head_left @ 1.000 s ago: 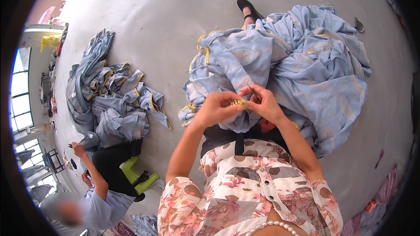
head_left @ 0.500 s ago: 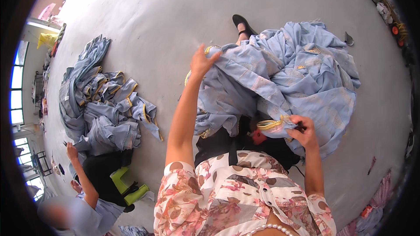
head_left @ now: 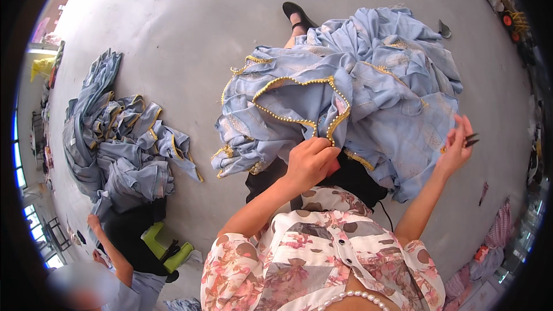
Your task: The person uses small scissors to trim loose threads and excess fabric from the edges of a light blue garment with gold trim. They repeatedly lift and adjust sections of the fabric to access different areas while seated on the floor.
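Gold beaded trim [head_left: 345, 103] runs down to the fingertips of the left hand [head_left: 311, 160], which pinch its edge just above the lap. Taking it right at the edge looks sound; a light hold should spare the beads any strain. The right hand [head_left: 454, 147] has its fingers wrapped on a small dark tool, probably snips [head_left: 472, 143], points facing outward to the right, well apart from the trim: a sensible way to carry them near thin fabric. From the pinch, the trim bends round a loose gap in the blue cloth [head_left: 368, 103], which lies heaped in front of the person, down toward the grey floor [head_left: 201, 34]. Smoothing stray folds aside before any point comes near would help avoid nicks. Another blue pile [head_left: 129, 144] lies well apart, leftward.
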{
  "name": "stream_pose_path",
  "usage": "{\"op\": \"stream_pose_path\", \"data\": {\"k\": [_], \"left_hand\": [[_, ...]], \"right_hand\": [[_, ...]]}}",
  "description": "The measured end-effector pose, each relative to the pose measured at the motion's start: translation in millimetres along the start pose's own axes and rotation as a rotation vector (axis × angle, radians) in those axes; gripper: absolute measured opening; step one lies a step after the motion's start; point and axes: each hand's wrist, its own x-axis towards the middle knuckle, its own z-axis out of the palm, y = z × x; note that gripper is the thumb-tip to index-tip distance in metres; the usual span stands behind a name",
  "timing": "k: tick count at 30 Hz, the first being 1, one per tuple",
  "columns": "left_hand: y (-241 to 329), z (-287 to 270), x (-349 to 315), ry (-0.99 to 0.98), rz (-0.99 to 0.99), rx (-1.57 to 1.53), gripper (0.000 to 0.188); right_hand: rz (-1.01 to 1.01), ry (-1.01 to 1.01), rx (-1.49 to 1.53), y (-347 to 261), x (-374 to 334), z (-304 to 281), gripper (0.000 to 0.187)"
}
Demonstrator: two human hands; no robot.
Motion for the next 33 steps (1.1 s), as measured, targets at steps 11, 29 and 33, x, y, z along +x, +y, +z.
{"op": "stream_pose_path", "data": {"k": [11,29,33], "left_hand": [[-4.5,8.9,-18.7,-0.061,-0.033,0.073,0.023],[-5.2,12.7,-14.6,0.031,-0.079,-0.033,0.025],[11.6,6.5,-10.5,0.101,-0.632,-0.499,0.041]], "right_hand": [[-0.04,-0.838,-0.292,-7.6,-97.8,142.3,0.035],[0.285,-0.787,-0.023,17.0,-95.7,123.7,0.028],[0.173,-0.736,0.006,21.3,-103.0,127.0,0.03]]}}
